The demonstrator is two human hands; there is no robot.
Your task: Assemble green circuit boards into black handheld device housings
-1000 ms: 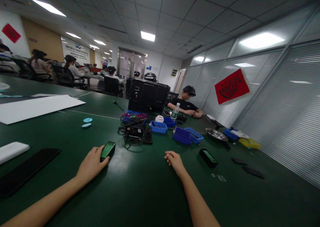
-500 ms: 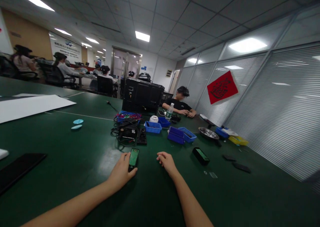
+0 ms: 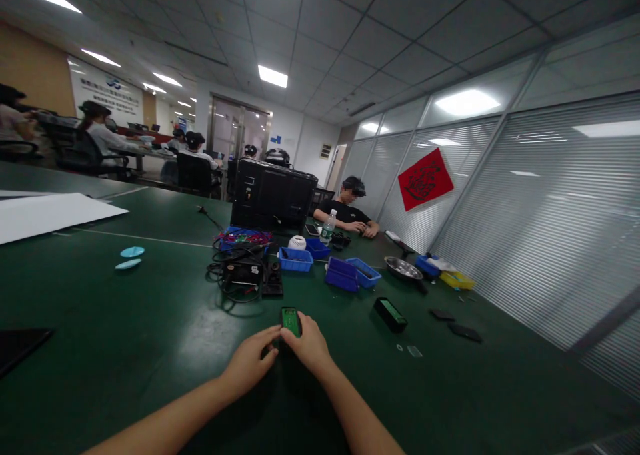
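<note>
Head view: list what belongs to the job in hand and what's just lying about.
Job in hand:
Black case with green board, held by the right hand, with the left hand at its near left side
Probably the similar case farther right, judging by likeness

Apparently just lying about:
White ball
Plastic bottle
Yellow tray
White sheet

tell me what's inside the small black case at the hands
A green circuit board shows inside the black case. The left hand and right hand partly cover its near end, and whatever lies beneath the board cannot be seen.
</note>
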